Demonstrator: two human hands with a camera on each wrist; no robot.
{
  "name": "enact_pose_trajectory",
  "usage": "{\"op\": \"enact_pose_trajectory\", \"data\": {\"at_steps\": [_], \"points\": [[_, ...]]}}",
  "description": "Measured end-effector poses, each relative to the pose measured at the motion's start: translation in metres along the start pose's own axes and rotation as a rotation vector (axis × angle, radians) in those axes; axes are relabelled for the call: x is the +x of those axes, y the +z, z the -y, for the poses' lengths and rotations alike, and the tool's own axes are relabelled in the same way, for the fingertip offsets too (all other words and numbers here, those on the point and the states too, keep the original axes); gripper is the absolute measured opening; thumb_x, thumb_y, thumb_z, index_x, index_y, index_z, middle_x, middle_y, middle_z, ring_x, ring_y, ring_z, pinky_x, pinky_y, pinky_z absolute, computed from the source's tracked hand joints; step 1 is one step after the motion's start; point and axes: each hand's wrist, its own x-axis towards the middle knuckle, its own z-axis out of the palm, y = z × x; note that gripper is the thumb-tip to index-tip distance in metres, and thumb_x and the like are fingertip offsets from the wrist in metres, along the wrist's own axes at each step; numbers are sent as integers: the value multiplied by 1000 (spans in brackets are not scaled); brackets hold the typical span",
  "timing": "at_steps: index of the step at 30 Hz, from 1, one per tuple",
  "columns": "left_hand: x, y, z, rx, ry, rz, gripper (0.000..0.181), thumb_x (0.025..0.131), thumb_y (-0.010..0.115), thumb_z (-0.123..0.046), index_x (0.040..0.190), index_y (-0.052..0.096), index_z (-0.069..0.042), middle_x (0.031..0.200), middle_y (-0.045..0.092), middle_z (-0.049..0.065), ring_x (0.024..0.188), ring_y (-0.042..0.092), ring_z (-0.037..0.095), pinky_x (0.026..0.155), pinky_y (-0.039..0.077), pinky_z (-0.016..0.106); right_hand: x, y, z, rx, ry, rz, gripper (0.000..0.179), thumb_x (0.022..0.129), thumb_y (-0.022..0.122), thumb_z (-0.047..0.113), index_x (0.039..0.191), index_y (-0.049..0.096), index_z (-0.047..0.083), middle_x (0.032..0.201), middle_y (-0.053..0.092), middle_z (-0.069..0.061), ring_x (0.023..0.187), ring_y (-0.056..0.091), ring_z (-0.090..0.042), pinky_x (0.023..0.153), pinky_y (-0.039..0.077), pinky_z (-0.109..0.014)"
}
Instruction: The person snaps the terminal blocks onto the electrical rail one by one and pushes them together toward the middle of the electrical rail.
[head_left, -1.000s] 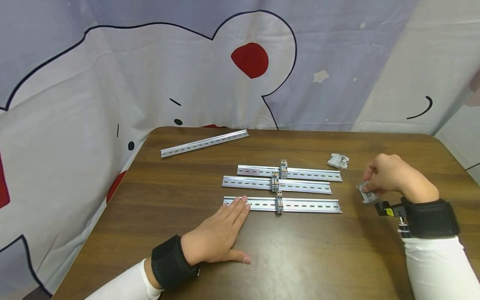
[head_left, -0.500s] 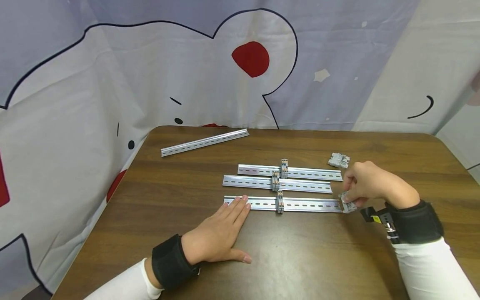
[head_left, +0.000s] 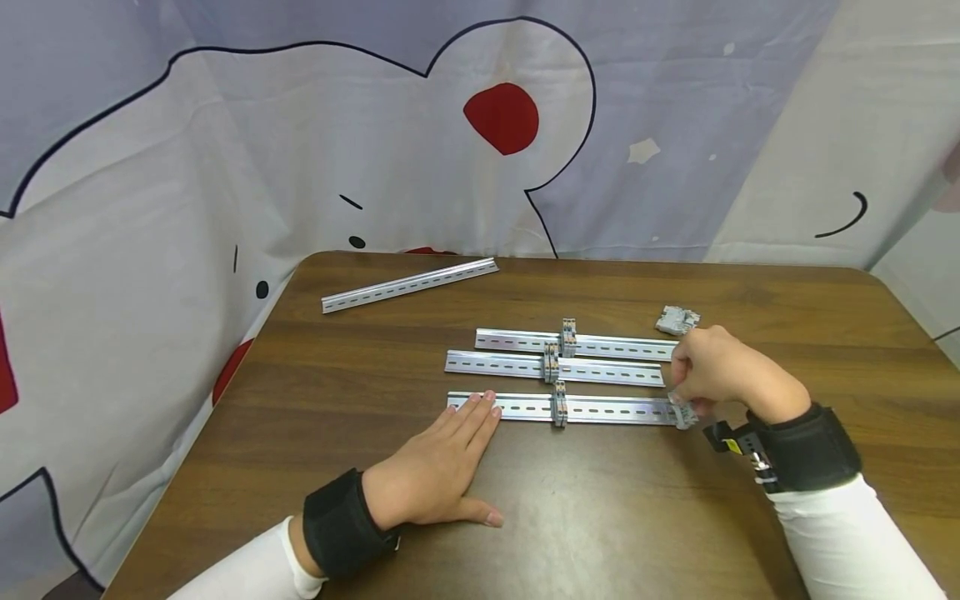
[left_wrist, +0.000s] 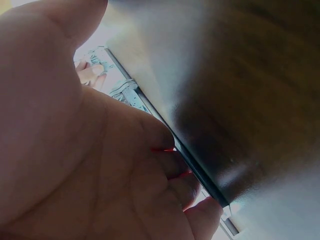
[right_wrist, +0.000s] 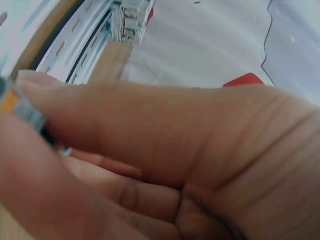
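Observation:
My left hand (head_left: 435, 467) lies flat, its straight fingers resting on the left end of the nearest slotted DIN rail (head_left: 615, 410). A grey terminal block (head_left: 559, 405) stands mounted near that rail's middle. At the rail's right end, my right hand (head_left: 727, 371) pinches another grey terminal block (head_left: 682, 413) between thumb and fingers, right at the metal. In the right wrist view a bit of this terminal block (right_wrist: 27, 110), with orange marks, shows between the fingertips; the rest is hidden. Whether it is seated on the rail, I cannot tell.
Two more DIN rails, a middle one (head_left: 487, 364) and a farther one (head_left: 517, 340), lie behind, each bearing terminal blocks. A bare rail (head_left: 408, 286) lies angled at the back left. Loose grey terminal blocks (head_left: 677, 320) lie beyond my right hand on the wooden table (head_left: 585, 517).
My right hand has carried the terminal block leftward from the table's right side to the right end of the nearest rail. The left hand has stayed in place.

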Motion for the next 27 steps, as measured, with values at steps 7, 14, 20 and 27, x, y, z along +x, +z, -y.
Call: {"op": "enact_pose_trajectory", "data": {"at_steps": [7,14,20,27], "points": [[-1,0,1,3,0,-6,114,81,47,-79,155,13,2,162,3,21,149,7,34,118,21,46,5,2,2,-40,1,-5,20,73,77,1,63,62,11,54,62,2,44,62,-10,49,51,-27],[-1,-1,3,-6,2,-11,114,81,48,-78,154,13,2,162,3,22,149,7,35,118,20,47,13,6,-1,-136,-51,-52,32,72,68,-2,50,52,16,46,52,10,40,58,-7,50,43,-25],[-2,1,4,-11,0,-9,114,81,47,-79,155,13,1,162,3,21,149,6,34,118,20,47,13,12,7,-169,-22,-59,34,73,66,-4,49,51,15,45,48,10,42,53,-8,53,41,-26],[-1,2,4,-15,-6,-8,115,81,47,-79,155,13,1,162,3,20,149,7,34,118,21,47,11,12,11,-167,19,-41,39,76,73,1,49,49,16,45,44,9,45,51,-10,55,39,-27]]}}
